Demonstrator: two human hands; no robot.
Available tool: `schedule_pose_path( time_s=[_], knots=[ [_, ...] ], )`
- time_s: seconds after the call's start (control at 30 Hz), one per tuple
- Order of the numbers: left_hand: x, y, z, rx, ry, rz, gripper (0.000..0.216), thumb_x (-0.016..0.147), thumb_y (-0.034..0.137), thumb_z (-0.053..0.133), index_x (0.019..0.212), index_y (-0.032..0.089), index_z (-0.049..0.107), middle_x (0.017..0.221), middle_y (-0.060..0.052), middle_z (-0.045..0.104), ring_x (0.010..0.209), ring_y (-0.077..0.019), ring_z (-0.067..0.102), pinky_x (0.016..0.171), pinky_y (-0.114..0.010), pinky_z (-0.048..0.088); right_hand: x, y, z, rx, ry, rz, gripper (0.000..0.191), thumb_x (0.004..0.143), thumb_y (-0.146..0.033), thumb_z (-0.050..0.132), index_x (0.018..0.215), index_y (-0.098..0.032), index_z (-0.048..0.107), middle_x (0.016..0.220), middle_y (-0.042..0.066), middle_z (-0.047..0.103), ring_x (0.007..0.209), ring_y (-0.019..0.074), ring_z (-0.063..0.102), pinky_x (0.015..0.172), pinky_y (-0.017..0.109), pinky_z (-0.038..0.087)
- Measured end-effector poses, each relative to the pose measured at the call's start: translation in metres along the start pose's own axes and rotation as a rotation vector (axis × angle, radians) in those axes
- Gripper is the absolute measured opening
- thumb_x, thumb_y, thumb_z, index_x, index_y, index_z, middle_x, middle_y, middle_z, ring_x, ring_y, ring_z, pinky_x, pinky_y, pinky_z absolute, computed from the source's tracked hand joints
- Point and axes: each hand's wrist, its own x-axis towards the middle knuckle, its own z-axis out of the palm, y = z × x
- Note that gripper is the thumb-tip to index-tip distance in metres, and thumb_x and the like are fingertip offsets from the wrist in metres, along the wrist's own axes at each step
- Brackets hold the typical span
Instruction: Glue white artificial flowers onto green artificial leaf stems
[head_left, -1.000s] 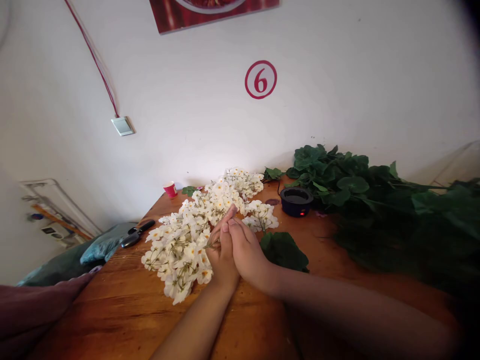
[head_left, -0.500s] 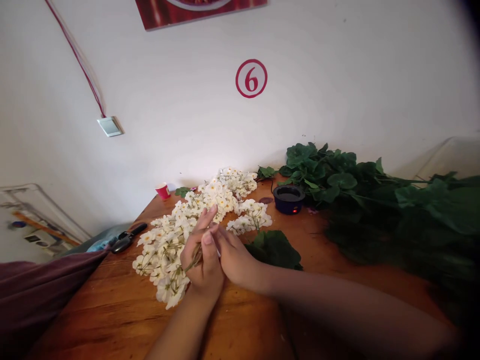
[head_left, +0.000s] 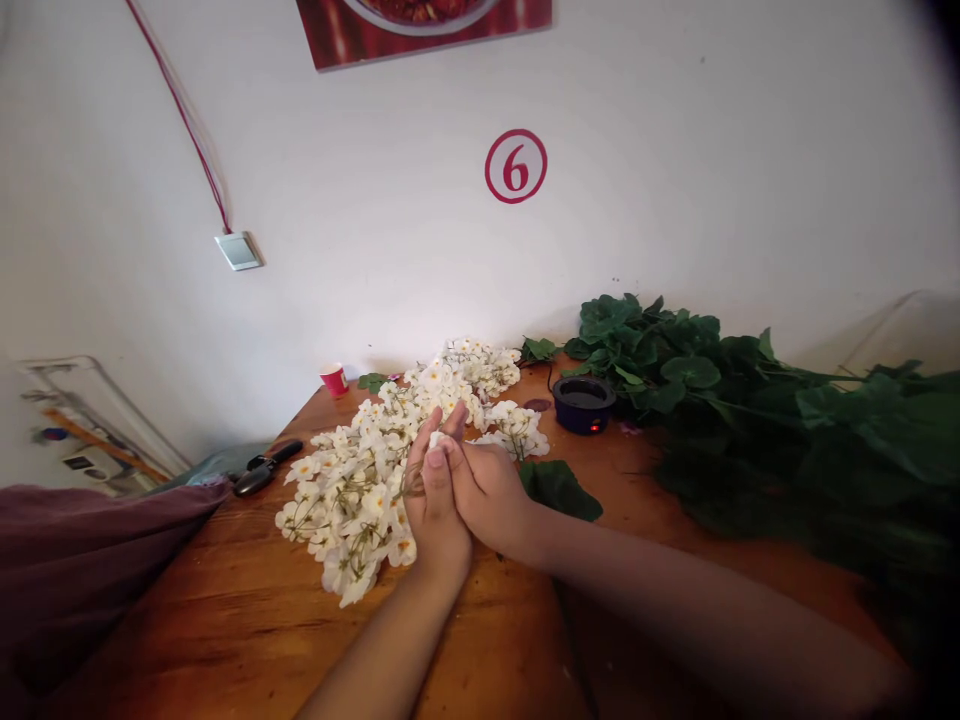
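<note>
Over the table, my left hand (head_left: 433, 515) and my right hand (head_left: 495, 500) are pressed together, closed around a white flower (head_left: 437, 438). Only a small white part of it shows at the fingertips, and thin stems stick out at the left hand's side. Most of the flower is hidden by the fingers. Beside and behind my hands lies a long heap of white flowers (head_left: 352, 500) with yellow centres and thin stems. Just right of my right hand, a large green leaf (head_left: 561, 488) lies flat on the wood.
A dark blue round pot (head_left: 583, 405) with a red light stands behind the leaf. Green leafy stems (head_left: 690, 370) are piled along the right. A red paper cup (head_left: 334, 380) and a black-handled tool (head_left: 259, 475) are near the left edge of the wooden table (head_left: 210, 610).
My joined hands have shifted a little to the right. A white bit of the flower now shows between the fingertips. The whole view has also moved slightly.
</note>
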Motion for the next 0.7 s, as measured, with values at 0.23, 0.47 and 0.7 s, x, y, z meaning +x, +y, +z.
schedule_pose_path(
  time_s=[0.23,0.47,0.7],
  knots=[
    [0.003,0.002,-0.005,0.220,-0.074,-0.079,0.053,0.100,0.048,0.032,0.118,0.016,0.070,0.126,-0.008,0.068,0.124,-0.0218,0.058,0.116,-0.038,0.035,-0.001,-0.003,-0.001,0.046,-0.016,0.065,0.056,0.103,-0.044,0.024,0.071,-0.019,0.062,0.063,0.005,0.062,0.060,0.0167,0.055,0.060,0.029,0.034],
    [0.006,0.009,-0.006,0.323,0.004,-0.127,0.055,0.100,0.046,0.029,0.101,0.015,0.075,0.113,-0.009,0.074,0.115,-0.0222,0.064,0.108,-0.038,0.044,-0.005,-0.017,-0.001,0.157,-0.098,0.130,0.061,0.102,-0.053,0.021,0.082,-0.018,0.068,0.076,0.009,0.069,0.073,0.0204,0.063,0.066,0.031,0.041],
    [0.008,0.013,-0.006,0.397,-0.028,-0.105,0.045,0.100,0.037,0.032,0.107,0.022,0.074,0.114,-0.004,0.073,0.113,-0.0191,0.064,0.106,-0.036,0.045,-0.005,-0.013,0.009,0.501,-0.055,0.338,0.061,0.096,-0.062,0.031,0.090,-0.017,0.072,0.082,0.009,0.072,0.084,0.0218,0.066,0.079,0.034,0.049]
  ],
)
